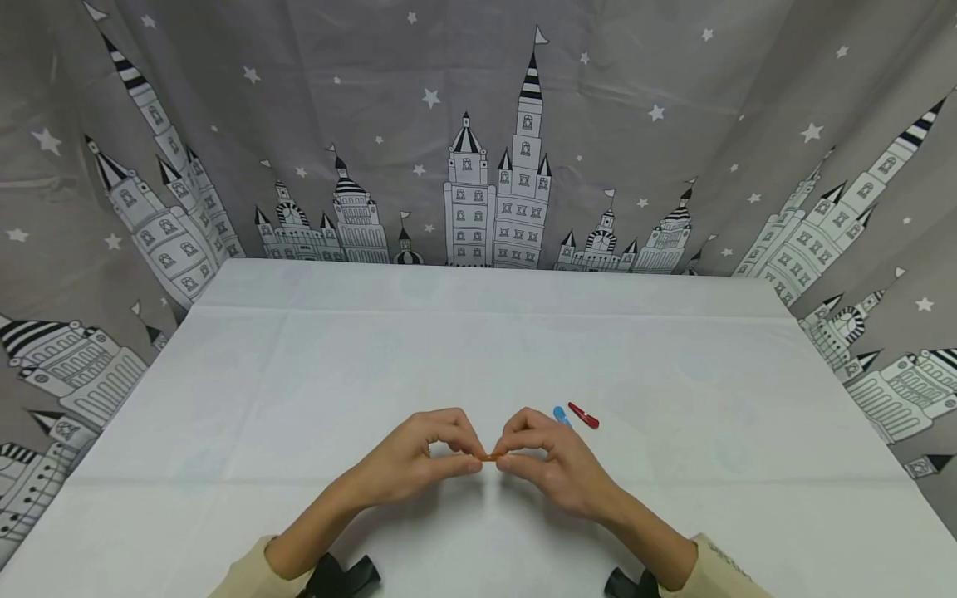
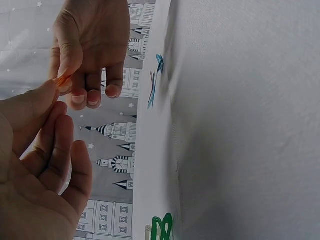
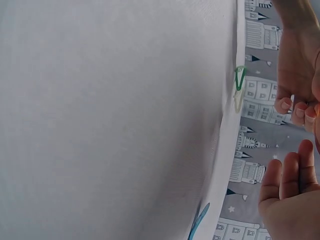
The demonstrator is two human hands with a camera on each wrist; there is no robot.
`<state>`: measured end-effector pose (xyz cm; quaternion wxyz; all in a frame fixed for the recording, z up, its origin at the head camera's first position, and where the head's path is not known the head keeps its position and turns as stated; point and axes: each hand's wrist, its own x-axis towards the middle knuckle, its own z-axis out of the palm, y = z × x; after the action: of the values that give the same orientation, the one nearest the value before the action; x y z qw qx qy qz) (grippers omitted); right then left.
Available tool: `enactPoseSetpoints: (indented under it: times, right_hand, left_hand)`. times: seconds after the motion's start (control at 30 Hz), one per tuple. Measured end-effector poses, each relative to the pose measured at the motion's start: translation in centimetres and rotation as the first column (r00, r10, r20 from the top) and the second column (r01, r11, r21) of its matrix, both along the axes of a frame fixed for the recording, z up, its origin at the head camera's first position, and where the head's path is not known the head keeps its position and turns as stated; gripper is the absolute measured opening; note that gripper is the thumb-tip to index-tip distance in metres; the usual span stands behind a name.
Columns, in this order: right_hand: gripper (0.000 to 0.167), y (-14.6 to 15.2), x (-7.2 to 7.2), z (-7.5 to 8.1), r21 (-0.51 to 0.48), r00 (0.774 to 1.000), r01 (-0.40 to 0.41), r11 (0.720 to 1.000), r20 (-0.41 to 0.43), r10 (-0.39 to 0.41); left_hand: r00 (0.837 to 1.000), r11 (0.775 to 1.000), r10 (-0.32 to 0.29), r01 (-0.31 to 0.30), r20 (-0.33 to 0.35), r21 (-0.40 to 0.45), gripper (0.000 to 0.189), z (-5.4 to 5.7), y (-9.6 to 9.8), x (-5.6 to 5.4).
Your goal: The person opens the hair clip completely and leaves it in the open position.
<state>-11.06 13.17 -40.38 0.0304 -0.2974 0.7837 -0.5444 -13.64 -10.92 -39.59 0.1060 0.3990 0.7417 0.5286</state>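
In the head view my left hand (image 1: 399,463) and right hand (image 1: 564,467) meet over the table's near middle. Between them is a small orange hair clip (image 1: 490,457), with thumb and fingertips of each hand pinching one end. Most of the clip is covered by the fingertips; a bit of its orange (image 2: 62,80) shows in the left wrist view. Just beyond my right hand lie a red hair clip (image 1: 583,415) and a blue hair clip (image 1: 561,415), the blue one partly hidden by that hand.
A green hair clip (image 2: 162,228) lies on the table in the left wrist view. Beside it in the right wrist view is a pale clip (image 3: 238,101). The white-covered table (image 1: 478,349) ends at a grey curtain (image 1: 314,50) printed with castles.
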Motion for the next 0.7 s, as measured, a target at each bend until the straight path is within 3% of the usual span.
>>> enactPoseSetpoints:
  times: [0.23,0.7]
  right_hand:
    - [0.008,-0.22,0.24,-0.01,-0.054,0.999,-0.035,0.998,0.035,0.037]
    - [0.007,-0.93,0.55,0.13,0.006,0.993,0.085,0.996,0.082,-0.086]
  left_hand:
    - [1.0,1.0,-0.001,0.001,0.009,-0.002,0.013,0.13,-0.16,0.2]
    - [0.993,0.99,0.116,-0.119,-0.035,-0.079,0.014,-0.21,-0.55,0.42]
